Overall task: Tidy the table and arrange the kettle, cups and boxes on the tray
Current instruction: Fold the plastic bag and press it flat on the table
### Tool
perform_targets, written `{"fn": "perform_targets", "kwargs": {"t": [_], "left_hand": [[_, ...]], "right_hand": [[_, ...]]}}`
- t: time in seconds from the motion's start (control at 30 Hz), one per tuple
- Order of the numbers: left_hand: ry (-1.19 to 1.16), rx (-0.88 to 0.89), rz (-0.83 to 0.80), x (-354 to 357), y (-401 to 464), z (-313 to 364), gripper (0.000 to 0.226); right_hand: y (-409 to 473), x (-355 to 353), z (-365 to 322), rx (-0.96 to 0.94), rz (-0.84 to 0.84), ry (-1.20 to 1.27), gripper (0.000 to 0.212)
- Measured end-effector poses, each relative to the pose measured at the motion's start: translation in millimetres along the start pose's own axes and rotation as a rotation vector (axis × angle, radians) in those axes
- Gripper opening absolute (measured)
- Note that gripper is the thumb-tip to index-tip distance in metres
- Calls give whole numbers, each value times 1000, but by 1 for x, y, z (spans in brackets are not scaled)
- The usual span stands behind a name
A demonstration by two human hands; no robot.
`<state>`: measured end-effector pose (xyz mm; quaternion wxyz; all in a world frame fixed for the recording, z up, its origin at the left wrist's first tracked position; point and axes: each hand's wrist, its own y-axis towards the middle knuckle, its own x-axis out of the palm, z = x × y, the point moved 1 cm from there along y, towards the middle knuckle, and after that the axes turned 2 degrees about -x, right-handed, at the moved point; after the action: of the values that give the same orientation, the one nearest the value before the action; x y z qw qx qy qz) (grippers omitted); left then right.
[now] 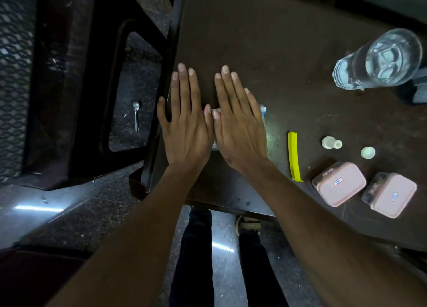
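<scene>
Reading left to right, with the dark bench point(265, 41) as the landmark: off the bench's left edge, a spoon point(136, 115) is lying on the floor, seen through the opening of a dark chair frame point(76, 87). At the left part of the bench, the left hand point(184, 126) and the right hand point(238, 126) are lying side by side, palms down, fingers straight and close together, gripping nothing; beneath them a pale flat object point(263, 110) is showing only at its edges, and what it is cannot be told. Further right along the bench, a yellow strip point(294, 156) is lying flat, followed by a small white bottle point(330, 143) on its side and a white cap point(367, 152) apart from it. Near the bench's front right edge, two pink-lidded boxes point(338, 184) point(390, 194) are sitting just beside each other. Toward the far right of the bench, a clear glass point(379, 58) is standing upright.
</scene>
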<state>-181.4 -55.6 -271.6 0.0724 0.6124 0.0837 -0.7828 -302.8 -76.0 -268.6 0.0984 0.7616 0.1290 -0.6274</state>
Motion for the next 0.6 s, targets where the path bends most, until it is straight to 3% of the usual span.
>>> {"fn": "perform_targets", "kwargs": {"t": [0.3,0.47,0.6], "left_hand": [[32,-7,32,2,-1,0,68],[-18,-16,-45,-10,1,7,70],[-235,-28,-38,-31,-4,-4,72]], "right_hand": [[-1,-5,23,25,-8,-42,71],[5,-35,28,12,-127,29,75],[-6,-67,56,182,7,209,68]]}}
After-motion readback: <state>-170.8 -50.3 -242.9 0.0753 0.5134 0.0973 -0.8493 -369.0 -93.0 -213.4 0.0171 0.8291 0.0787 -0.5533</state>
